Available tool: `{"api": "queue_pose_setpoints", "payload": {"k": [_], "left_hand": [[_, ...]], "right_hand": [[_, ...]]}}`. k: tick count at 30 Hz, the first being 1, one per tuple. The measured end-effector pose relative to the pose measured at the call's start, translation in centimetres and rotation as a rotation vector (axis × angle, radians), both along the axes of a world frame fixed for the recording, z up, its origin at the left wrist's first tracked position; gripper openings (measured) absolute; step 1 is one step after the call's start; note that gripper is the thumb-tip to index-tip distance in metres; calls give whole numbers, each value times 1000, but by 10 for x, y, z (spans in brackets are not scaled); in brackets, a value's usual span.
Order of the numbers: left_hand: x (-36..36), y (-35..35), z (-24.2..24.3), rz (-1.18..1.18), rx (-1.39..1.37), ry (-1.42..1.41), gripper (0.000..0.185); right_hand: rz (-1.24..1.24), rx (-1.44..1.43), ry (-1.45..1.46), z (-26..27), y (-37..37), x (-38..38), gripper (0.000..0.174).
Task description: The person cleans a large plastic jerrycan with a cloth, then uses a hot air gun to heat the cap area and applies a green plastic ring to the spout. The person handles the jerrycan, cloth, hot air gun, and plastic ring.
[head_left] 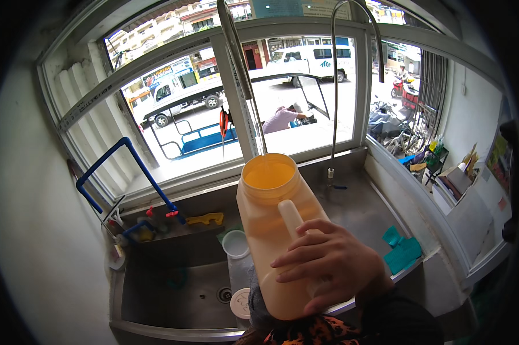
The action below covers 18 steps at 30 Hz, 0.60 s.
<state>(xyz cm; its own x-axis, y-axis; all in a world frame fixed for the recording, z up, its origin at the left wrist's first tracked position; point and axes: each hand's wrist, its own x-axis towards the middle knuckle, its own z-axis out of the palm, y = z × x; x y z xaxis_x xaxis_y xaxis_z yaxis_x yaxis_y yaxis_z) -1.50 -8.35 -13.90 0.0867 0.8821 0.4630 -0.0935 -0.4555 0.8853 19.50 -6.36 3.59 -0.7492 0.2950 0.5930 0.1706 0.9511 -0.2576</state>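
Observation:
A large translucent plastic jug (268, 241), amber-tinted with a wide open mouth, leans away from me over the sink. My right hand (328, 263) is wrapped around its moulded handle (290, 217). My left hand is out of view, and the jug hides what lies behind its lower part. Above the jug's mouth hangs a tall metal gooseneck faucet (238, 56). Whether water runs from it I cannot tell. A dark grey cloth (256, 297) shows beside the jug's base. Left of it lies a round white lid (241, 303).
The stainless steel sink basin (168, 276) is at left, with a white plastic container (236, 244) at its edge. Blue piping (145, 172) with red valves and a yellow tool (205, 218) are behind. At right are a second gooseneck faucet (334, 108) and a teal cloth (402, 252).

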Motion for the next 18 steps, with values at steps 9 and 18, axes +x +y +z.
{"api": "queue_pose_setpoints", "payload": {"k": [9,18], "left_hand": [[-15,14,12,-143,-166,-247,35],[-62,60,78,-657,-174,433,37]], "right_hand": [[19,-3,19,-2,2,2,52],[38,-37,-46,4,0,3,62]]}}
